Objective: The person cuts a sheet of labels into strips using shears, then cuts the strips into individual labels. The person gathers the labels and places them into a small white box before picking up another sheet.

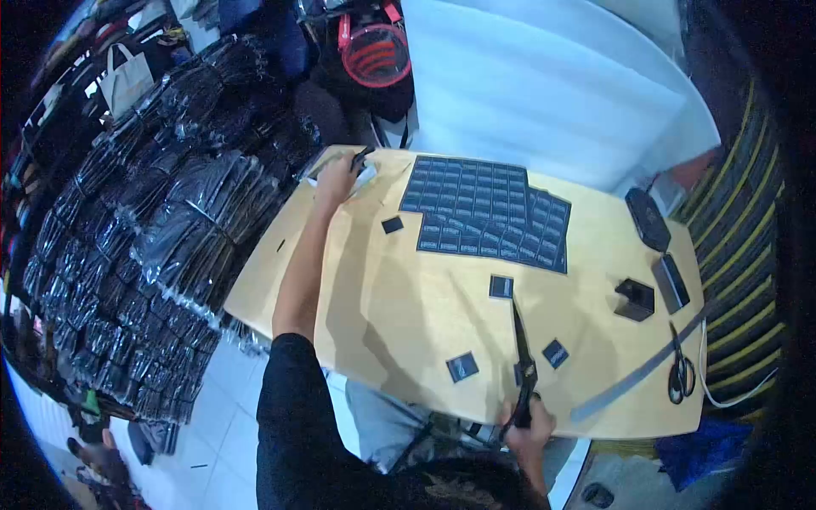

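My right hand grips a pair of large black scissors by the handles at the table's near edge, blades pointing away from me. Close around the blades lie small dark labels with pale print: one label by the tips, another to the left, a third to the right. At the far left corner, my left hand is closed at a dark object beside some white paper; I cannot tell what it holds. Sheets of similar printed labels overlap mid-table, near a small black square.
On the table's right side are a black case, a dark upright block, an open black box-like item, a long ruler and smaller scissors. Plastic-wrapped dark bundles pile up left of the table. White panels stand behind.
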{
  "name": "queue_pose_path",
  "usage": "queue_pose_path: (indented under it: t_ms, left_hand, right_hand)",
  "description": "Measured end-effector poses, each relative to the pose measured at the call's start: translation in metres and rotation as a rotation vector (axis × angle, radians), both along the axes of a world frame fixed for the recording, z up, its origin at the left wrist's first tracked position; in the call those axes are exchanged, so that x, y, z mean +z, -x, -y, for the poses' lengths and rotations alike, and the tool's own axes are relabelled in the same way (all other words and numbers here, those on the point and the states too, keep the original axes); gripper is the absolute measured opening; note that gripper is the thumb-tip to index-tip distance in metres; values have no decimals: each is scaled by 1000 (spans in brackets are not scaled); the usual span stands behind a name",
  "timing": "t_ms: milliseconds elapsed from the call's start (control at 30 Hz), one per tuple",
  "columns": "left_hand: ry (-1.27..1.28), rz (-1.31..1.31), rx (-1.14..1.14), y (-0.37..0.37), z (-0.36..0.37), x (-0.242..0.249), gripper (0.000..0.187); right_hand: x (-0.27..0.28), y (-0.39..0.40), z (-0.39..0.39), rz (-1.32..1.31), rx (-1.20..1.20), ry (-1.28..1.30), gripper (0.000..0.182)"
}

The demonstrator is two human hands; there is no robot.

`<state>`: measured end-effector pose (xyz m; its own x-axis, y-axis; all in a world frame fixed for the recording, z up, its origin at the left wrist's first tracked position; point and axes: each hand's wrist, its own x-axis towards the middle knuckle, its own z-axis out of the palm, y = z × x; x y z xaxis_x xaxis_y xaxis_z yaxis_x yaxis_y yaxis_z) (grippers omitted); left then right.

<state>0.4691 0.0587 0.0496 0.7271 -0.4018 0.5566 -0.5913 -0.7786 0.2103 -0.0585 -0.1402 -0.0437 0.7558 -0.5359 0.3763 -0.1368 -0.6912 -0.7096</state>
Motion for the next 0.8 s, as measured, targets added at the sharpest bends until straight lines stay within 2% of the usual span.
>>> queue_pose_path:
  t_ms: [33, 133, 233, 267, 300, 367, 400, 433, 467, 500, 567, 600, 633, 700, 733, 800]
  left_hand:
    - [23, -18, 27, -16, -1, 2, 27]
    - [-4, -31, 152, -42, -9, -1, 31]
    - [-100, -129, 262, -66, -13, -11, 30]
    - [-90, -122, 261, -72, -15, -14, 30]
    - [-87, -118, 238, -76, -15, -15, 31]
    - [-80, -115, 216, -83, -14, -17, 32]
    - [-97, -76, 183, -83, -13, -18, 34]
    - [-117, -41, 149, -84, -13, -23, 37]
    - [-144, -81, 151, -96, -13, -30, 47]
    - [-146, -91, 150, -99, -13, -32, 47]
    - [-301, -71, 213, -96, -14, -29, 59]
    - [-286, -127, 233, -95, -15, -29, 68]
    - [-289, -129, 234, -91, -16, -27, 68]
    - [-222, -141, 189, -84, -18, -24, 70]
    - [-257, -142, 167, -86, -20, -26, 62]
    - [-301, -179, 95, -93, -25, -30, 56]
  right_hand:
    - [-3, -1, 2, -38, 4, 130, 24]
    - [8, -8, -3, 55, -12, 114, 28]
    - [-14, -7, 0, 97, -48, 54, 27]
    - [-16, -3, 4, 79, -76, 162, 29]
    - [-44, 5, 7, 88, -78, 171, 29]
    - [-113, 23, 12, 141, -127, -404, 38]
    - [-91, 22, 13, 119, -120, -554, 25]
    - [-60, 13, 9, 112, -123, -551, 25]
    - [-28, 1, 3, 176, -58, -197, 21]
    - [-8, -5, 0, 234, 13, 157, 18]
    - [5, -5, 1, 190, 49, 138, 17]
    - [7, -5, 2, 156, 84, 124, 16]
    - [-20, 4, 5, 154, 85, 122, 16]
    - [-93, 28, 12, 114, -75, -535, 21]
    - [-64, 19, 8, 113, -74, -538, 21]
    - [-8, 5, 3, 144, 93, -3, 22]
